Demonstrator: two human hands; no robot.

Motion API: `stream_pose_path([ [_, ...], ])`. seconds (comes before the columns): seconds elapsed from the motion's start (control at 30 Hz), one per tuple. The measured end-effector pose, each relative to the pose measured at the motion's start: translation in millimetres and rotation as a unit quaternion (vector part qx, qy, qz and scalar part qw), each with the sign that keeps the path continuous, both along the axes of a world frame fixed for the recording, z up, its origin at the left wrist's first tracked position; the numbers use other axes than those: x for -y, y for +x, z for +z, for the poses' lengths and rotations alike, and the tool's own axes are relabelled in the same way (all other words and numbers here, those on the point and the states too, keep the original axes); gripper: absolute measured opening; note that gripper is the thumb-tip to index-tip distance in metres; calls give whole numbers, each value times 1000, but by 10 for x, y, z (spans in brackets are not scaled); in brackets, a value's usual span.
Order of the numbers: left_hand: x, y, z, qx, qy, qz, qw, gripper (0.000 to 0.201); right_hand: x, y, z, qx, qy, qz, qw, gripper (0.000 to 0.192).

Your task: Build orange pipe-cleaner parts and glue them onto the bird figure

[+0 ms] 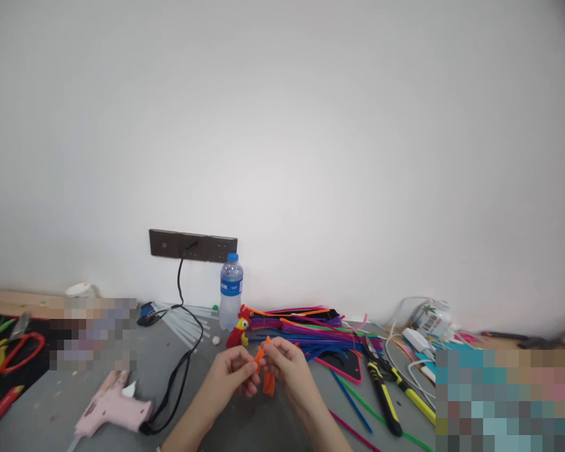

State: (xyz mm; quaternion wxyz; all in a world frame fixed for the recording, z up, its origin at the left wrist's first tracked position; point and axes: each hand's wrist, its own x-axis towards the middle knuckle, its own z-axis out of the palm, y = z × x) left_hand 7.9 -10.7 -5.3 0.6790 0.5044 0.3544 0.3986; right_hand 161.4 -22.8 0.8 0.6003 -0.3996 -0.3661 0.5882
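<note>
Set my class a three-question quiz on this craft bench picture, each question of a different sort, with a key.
1. True or false: the pink glue gun lies on the table, held by neither hand.
2. Which colour is the pipe cleaner piece pinched between the left hand and the right hand? A green, B orange, C blue
3. Fill in: the water bottle stands upright against the wall and has a ____ cap.

Key: 1 true; 2 B; 3 blue. The red bird figure stands just beyond the hands, before the bottle.
</note>
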Motion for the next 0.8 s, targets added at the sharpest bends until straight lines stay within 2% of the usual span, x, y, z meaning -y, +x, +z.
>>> stream_pose_path([
  [0.2,-5,30,-66,-23,21,8,999,47,-14,33,38,123,32,-23,992,44],
  [0.33,-15,25,-60,-32,30,20,999,47,-35,17,21,116,56,-26,991,41],
  [0.43,0,21,-6,-35,5,6,999,48,-23,25,38,108,76,-24,991,36],
  [0.6,65,-9,132,24,-22,-9,999,40,73,97,125,86,51,92,991,25],
  [0.8,103,-72,186,78,-106,-69,989,34,136,115,146,67,36,157,985,22],
])
